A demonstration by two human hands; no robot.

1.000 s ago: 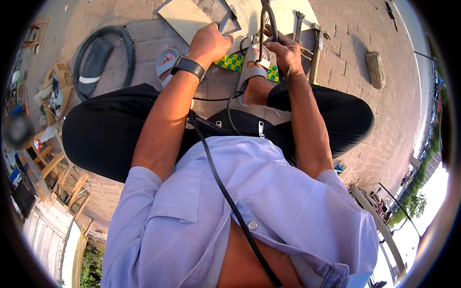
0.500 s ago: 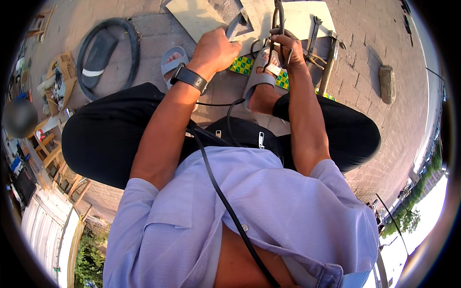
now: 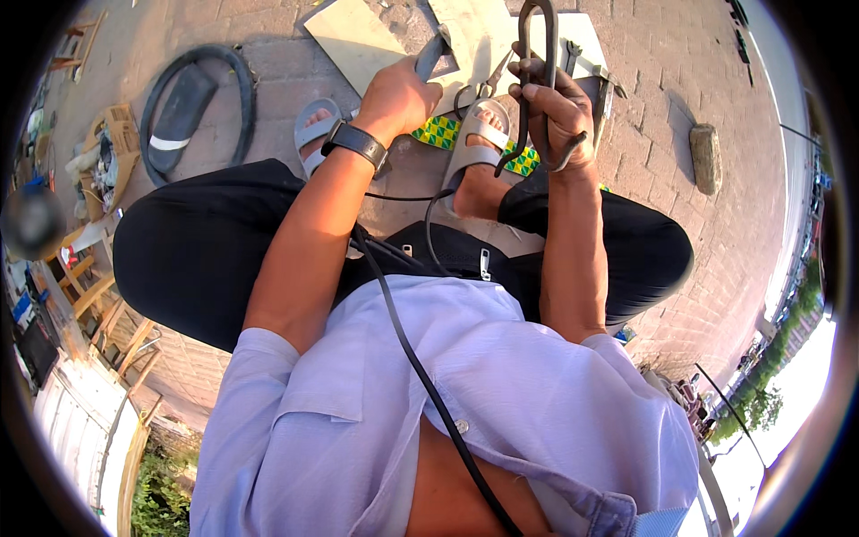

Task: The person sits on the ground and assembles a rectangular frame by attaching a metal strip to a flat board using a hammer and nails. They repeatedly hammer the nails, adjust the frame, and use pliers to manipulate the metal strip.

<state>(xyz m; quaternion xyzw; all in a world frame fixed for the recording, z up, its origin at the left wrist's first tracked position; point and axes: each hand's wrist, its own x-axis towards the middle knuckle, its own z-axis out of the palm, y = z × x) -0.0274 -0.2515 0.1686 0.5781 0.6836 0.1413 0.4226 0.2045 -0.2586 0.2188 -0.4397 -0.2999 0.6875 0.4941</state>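
Observation:
In my left hand (image 3: 398, 98), fingers closed, is a flat grey strip (image 3: 429, 57) whose far end sticks out over the pale boards (image 3: 353, 40); its kind is unclear. My right hand (image 3: 562, 112) grips a dark bent metal rod (image 3: 525, 54) with a narrow loop at the top and curled lower ends. Scissors (image 3: 488, 87) with dark handles lie on the ground and boards between my hands. Beyond my right hand are a wrench (image 3: 573, 58) and a hammer (image 3: 607, 85), the latter partly hidden by that hand.
A black rubber tube ring (image 3: 250, 98) surrounds a folded dark rubber piece (image 3: 183, 116) on the left paving. Farther left stands a cardboard box (image 3: 119, 139) of scraps. A wooden block (image 3: 706, 159) lies at right. A green-yellow patterned strip (image 3: 438, 132) runs by my sandalled feet.
My right hand has moved right and slightly nearer with the bent rod, turning so its fingers show more. The scissors are now more exposed. My left hand has barely moved.

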